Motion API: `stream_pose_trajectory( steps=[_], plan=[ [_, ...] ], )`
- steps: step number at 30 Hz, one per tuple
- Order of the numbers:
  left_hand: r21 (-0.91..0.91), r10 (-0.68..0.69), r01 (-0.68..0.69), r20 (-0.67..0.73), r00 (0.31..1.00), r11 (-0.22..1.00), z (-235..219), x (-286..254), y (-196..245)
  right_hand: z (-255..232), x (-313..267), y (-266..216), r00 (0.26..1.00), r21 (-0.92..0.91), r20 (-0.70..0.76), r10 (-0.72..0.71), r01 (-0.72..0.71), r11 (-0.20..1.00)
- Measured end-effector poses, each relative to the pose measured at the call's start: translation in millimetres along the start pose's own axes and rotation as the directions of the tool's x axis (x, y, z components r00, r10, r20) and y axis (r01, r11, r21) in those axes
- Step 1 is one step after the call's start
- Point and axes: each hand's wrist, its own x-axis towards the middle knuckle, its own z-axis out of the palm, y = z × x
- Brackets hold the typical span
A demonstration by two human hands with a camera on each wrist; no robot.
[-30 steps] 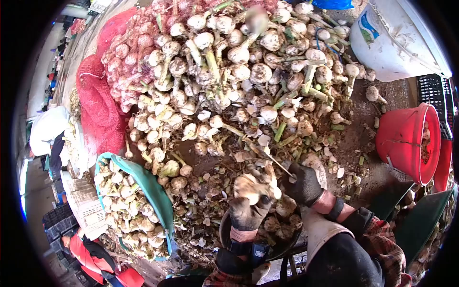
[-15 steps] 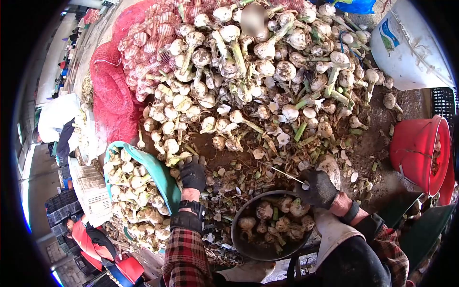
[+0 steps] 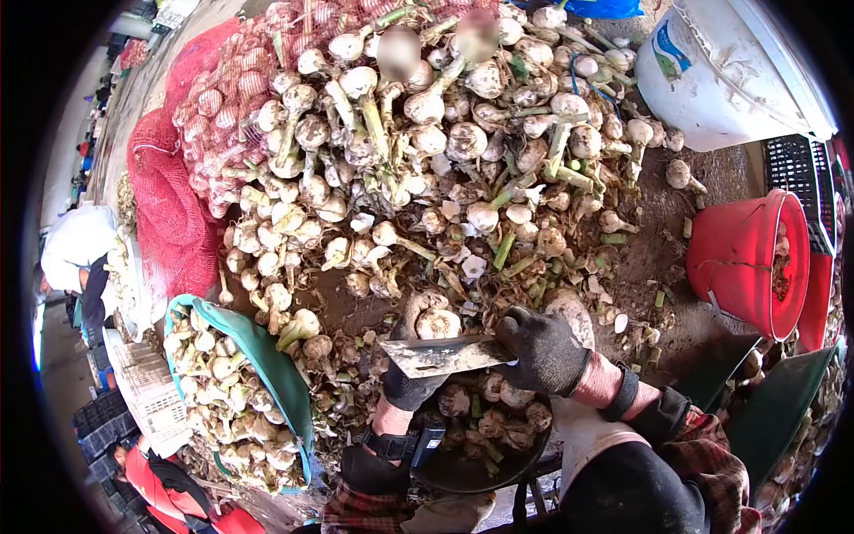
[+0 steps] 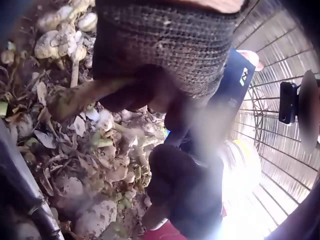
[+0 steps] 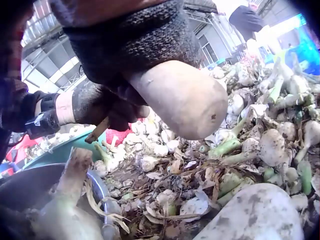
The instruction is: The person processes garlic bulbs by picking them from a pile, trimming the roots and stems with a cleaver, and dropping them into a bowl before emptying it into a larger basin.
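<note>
My left hand [image 3: 411, 378], in a dark glove, grips a garlic bulb [image 3: 438, 323] above the near edge of the pile. In the left wrist view a garlic stalk [image 4: 90, 95] sticks out past its curled fingers. My gloved right hand [image 3: 547, 356] holds a knife [image 3: 445, 356] with a broad, dirt-smeared blade. The blade lies across in front of the bulb and overlaps the left hand in the head view. From the right fist, a pale rounded end [image 5: 182, 100] protrudes in the right wrist view. Below both hands stands a dark basin [image 3: 511, 467] with several garlic bulbs in it.
A large heap of garlic [image 3: 427, 142] lies ahead, with red mesh sacks [image 3: 173, 205] at its left. A green-rimmed container [image 3: 267, 356] full of garlic stands left; a red bucket [image 3: 743, 262] and a white bucket [image 3: 712, 80] stand right. Another person [image 3: 156, 476] is at lower left.
My left hand held garlic over the basin, reached left to the pile beside the green-rimmed container, then came back with a garlic bulb. The knife blade has turned broadside across the bulb.
</note>
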Motion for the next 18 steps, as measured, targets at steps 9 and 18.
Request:
stream_pose_trajectory(
  steps=[9,18],
  plan=[
    [-0.913,-0.092,0.354,0.378,0.921,-0.203,18,-17,-21,9,-8,14,0.992,-0.143,-0.117,-0.054,0.037,0.989],
    [-0.75,-0.323,0.48,0.363,0.874,0.456,41,-13,11,29,-13,42,0.975,-0.032,-0.18,-0.132,0.128,0.991]
  ],
)
